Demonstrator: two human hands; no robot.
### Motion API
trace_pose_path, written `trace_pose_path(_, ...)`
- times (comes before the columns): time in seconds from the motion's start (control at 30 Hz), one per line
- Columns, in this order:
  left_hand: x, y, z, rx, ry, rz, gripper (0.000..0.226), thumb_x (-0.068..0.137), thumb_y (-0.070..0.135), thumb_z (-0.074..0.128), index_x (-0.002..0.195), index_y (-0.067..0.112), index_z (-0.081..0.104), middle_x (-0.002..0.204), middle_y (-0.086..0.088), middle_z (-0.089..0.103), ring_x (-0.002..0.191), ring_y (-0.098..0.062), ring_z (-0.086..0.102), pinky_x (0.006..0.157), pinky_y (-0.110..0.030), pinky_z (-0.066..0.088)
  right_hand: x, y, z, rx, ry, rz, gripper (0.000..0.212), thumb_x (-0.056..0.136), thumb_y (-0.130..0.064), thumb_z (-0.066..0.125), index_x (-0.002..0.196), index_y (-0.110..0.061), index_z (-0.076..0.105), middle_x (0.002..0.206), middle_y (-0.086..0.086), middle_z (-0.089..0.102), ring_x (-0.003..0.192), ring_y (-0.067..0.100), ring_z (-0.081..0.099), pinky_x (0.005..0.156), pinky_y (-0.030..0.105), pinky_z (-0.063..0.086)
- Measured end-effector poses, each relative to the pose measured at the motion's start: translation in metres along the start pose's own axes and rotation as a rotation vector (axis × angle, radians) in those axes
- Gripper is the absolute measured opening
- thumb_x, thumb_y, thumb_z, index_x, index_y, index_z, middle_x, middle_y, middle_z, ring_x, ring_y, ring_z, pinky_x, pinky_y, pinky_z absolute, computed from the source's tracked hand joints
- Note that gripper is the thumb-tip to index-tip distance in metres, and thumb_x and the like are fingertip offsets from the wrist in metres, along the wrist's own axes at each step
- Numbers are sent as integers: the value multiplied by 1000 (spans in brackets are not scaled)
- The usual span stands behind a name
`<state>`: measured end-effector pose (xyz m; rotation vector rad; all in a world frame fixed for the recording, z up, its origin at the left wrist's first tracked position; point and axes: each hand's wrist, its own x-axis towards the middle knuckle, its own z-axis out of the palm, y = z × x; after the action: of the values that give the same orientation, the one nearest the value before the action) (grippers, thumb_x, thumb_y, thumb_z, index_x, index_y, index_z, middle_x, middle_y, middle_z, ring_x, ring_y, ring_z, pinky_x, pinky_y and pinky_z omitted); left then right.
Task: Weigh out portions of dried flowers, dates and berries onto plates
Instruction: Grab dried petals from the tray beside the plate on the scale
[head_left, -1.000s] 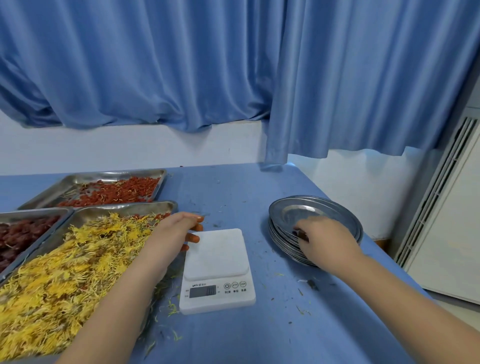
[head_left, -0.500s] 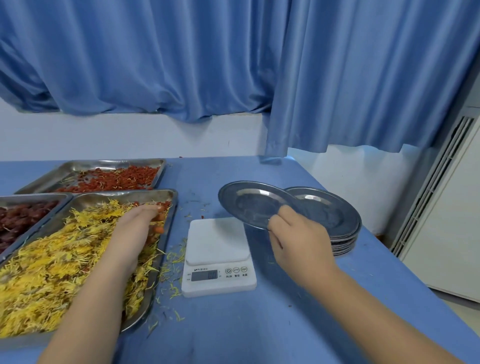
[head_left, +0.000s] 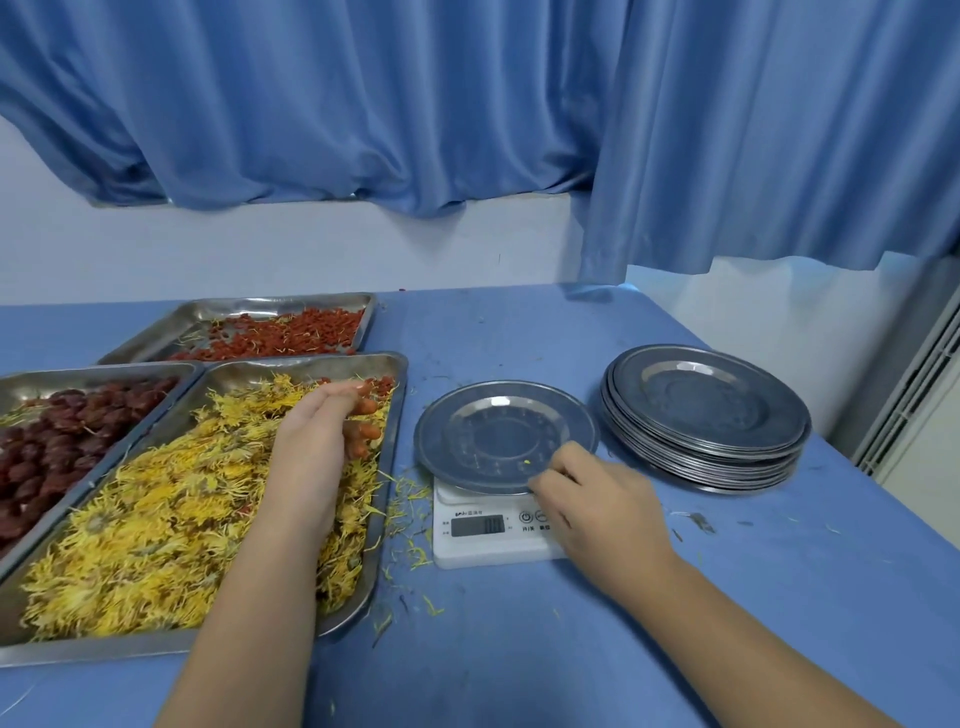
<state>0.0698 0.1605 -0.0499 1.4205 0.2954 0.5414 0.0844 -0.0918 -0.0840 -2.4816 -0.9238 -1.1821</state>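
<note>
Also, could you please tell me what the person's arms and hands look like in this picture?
The left forearm and right forearm are bare to the frame's edge: no sleeves, gloves, watch or bracelet show. The left hand has orange-red painted fingernails. The right hand shows no rings, and its nails cannot be seen.

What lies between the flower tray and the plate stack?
In the head view: the scale, bearing one plate whose near rim the right hand holds, plus loose petals on the table beside the tray.
</note>
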Motion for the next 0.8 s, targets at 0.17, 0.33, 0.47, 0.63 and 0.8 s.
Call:
trace_pose_path(0.17,-2,0,1,-14,-6,1,16,94,19,53,97,19,69,83,2,68,68,-17,61,63,-32,43,-9,-2,-8,155,-43,32,20,81,-34,68,81,-14,70,75,0,61,55,20,57,46,26,45)
trace_pose_path(0.33,-4,-1,0,10,-3,13,16,93,19,54,95,21,70,80,6,69,65,-13,62,62,-30,44,-23,17,-17,316,-216,220,32,90,-44,51,63,-28,46,53,-14,42,55,8,42,52,25,33)
trace_pose_path(0.47,-6,1,0,21,-4,18,18,93,20,53,96,21,70,82,5,69,68,-15,60,63,-31,43,-33,28,-16,436,-452,338,27,81,-55,59,71,-32,52,58,-10,53,61,7,50,52,21,35)
trace_pose_path(0.63,-9,5,4,52,-19,30,18,92,19,53,94,21,70,82,4,70,66,-13,60,64,-32,42,-31,28,-11,439,-526,329,45,64,-75,54,88,-36,51,68,-19,54,64,7,52,55,25,41)
trace_pose_path(0.8,-13,6,6,76,-33,43,17,93,18,53,93,20,69,76,8,69,64,-12,58,61,-29,41,-32,28,-13,467,-549,324,45,63,-76,54,91,-42,49,68,-20,54,64,4,51,53,22,37)
